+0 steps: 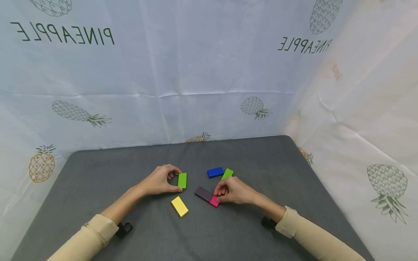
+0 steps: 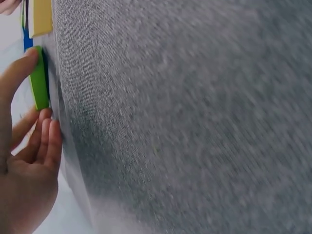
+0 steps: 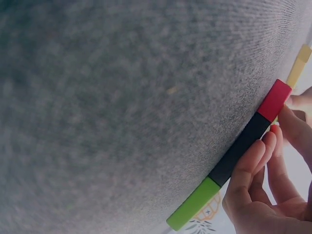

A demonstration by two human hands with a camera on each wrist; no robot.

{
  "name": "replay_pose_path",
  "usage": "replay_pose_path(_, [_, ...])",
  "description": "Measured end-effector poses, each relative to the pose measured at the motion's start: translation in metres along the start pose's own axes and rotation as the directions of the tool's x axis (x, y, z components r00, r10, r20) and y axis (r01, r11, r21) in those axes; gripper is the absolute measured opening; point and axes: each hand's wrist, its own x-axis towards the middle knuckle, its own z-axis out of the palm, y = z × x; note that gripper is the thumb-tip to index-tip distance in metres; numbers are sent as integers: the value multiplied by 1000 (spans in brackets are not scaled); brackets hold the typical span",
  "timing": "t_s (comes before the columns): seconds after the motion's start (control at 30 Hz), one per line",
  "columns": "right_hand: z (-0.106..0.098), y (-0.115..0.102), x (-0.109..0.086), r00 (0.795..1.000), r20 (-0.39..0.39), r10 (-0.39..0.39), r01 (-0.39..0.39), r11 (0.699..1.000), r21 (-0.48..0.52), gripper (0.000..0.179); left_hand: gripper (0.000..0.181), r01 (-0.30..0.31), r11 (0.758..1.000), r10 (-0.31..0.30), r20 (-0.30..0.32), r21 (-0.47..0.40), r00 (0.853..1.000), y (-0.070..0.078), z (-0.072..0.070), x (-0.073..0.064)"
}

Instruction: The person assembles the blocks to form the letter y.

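Observation:
My left hand (image 1: 161, 179) pinches a bright green block (image 1: 182, 181) lengthwise, thumb at its near end and fingers at the far end; the left wrist view shows the same grip on the green block (image 2: 39, 80). My right hand (image 1: 236, 191) has thumb and fingertips on a pink-red block (image 1: 213, 201), which meets the end of a dark block (image 1: 204, 194). In the right wrist view, fingers lie along the dark block (image 3: 240, 148) and reach the red block (image 3: 275, 100). A second green block (image 1: 227, 173) is partly hidden behind the right hand.
A yellow block (image 1: 180, 206) lies between the hands, nearer me. Past the right hand, a blue block (image 1: 215, 172) lies close to the second green one. Grey cloth covers the table (image 1: 156, 232). A pineapple-print curtain (image 1: 196, 65) hangs along its far and right edges.

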Motion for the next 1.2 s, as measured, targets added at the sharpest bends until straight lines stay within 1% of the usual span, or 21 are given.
replay_pose_path(0.27, [-1,-1,0,1000,2,2,-2,1000,0,10,61,40,999,-39,-63,24,997,11,8,3])
replay_pose_path(0.33, [-2,-1,0,1000,3,2,-2,1000,2,10,61,65,998,-64,-70,18,995,14,10,3])
replay_pose_path(0.47, [-2,-2,1,1000,7,6,-6,1000,6,11,62,90,996,-89,-77,7,993,16,11,1])
replay_pose_path(0.73, [-1,-3,1,1000,10,11,-11,1000,8,11,62,58,998,-59,-76,-7,995,14,11,-1])
replay_pose_path(1.0, [-1,-3,1,1000,11,23,-23,1000,16,11,61,19,1000,-18,-86,10,996,12,12,0])
replay_pose_path(1.2, [-2,-2,1,1000,9,26,-26,999,19,11,59,22,1000,-21,-106,9,994,14,14,1])
